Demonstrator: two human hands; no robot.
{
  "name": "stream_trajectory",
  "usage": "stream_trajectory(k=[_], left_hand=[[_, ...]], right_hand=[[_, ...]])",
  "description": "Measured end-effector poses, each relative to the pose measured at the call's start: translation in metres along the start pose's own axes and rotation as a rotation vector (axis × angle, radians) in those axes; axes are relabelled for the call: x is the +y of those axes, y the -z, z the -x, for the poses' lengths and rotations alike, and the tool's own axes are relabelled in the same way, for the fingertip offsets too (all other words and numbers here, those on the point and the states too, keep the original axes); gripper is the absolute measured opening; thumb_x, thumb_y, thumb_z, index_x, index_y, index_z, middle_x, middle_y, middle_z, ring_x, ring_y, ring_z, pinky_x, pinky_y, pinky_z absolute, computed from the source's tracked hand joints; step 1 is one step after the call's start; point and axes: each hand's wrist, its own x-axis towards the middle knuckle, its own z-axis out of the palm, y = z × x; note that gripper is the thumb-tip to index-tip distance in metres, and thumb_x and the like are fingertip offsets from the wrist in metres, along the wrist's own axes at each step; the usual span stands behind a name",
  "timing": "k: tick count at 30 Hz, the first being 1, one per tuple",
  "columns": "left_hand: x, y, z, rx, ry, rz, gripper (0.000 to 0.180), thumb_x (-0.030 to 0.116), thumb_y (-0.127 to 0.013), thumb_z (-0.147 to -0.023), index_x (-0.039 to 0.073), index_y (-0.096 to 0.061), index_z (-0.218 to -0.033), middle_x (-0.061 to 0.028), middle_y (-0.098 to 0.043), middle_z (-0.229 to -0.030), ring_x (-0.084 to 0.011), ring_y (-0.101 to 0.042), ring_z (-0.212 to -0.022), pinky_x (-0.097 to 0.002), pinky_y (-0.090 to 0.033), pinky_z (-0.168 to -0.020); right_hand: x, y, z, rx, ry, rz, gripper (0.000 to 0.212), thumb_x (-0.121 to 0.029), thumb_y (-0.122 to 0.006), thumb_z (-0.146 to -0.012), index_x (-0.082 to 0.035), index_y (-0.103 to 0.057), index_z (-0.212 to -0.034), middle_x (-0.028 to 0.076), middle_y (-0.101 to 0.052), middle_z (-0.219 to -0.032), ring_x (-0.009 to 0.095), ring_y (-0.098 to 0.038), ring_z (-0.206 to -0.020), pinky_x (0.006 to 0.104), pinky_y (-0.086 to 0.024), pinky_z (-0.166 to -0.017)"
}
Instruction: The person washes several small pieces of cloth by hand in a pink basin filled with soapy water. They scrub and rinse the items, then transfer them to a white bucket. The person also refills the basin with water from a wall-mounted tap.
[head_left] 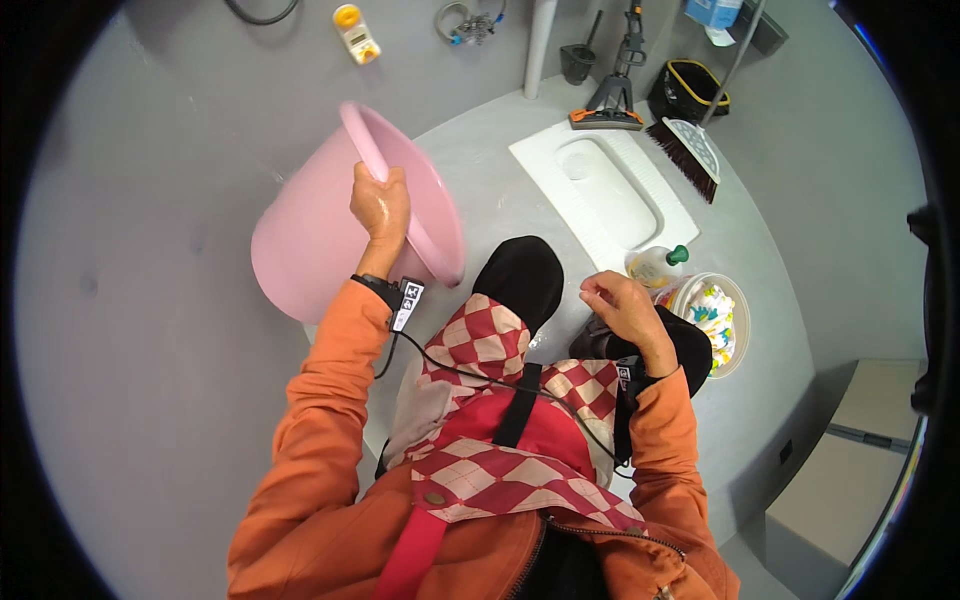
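Note:
A large pink bucket [305,225] is tilted on its side at the left, its mouth facing right. My left hand [382,208] is closed around a thick pink bar along the mouth; whether this is rim or handle I cannot tell. The bucket's inside bottom is hidden. My right hand [625,315] hovers in front of my right knee with its fingers loosely curled and nothing visible in them. Nearest to it are a clear bottle with a green cap [657,265] and a pale round tub [742,325] holding white cloth with coloured patterns [708,318].
A white squat toilet [600,190] is set in the grey floor ahead. Behind it stand a mop [607,105], a toilet brush [578,62], a black bin [675,90] and a broom [690,155]. A pale cabinet [845,465] stands at right. A cable [480,375] crosses my lap.

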Motion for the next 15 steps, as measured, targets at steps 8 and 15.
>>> stream_trajectory(k=[8, 15], left_hand=[[0.053, -0.073, -0.007, -0.312, -0.063, -0.351, 0.026, 0.021, -0.062, -0.072, 0.002, -0.051, -0.085, -0.0176, -0.063, -0.077, -0.0357, -0.062, -0.075, -0.044, -0.048, -0.072], [0.113, -0.142, 0.0, -0.341, -0.121, -0.419, 0.027, 0.022, -0.061, -0.074, 0.0, -0.051, -0.087, -0.0196, -0.064, -0.082, -0.0372, -0.062, -0.079, -0.0446, -0.048, -0.075]], right_hand=[[0.073, 0.04, 0.016, 0.144, -0.336, -0.324, 0.017, -0.015, -0.061, -0.086, 0.001, -0.062, -0.09, 0.002, -0.06, -0.071, 0.008, -0.053, -0.063, 0.0224, -0.042, -0.058], [0.091, 0.047, 0.003, 0.014, -0.327, -0.7, 0.02, -0.018, -0.058, -0.089, 0.001, -0.062, -0.095, 0.002, -0.062, -0.079, 0.008, -0.055, -0.069, 0.021, -0.045, -0.064]])
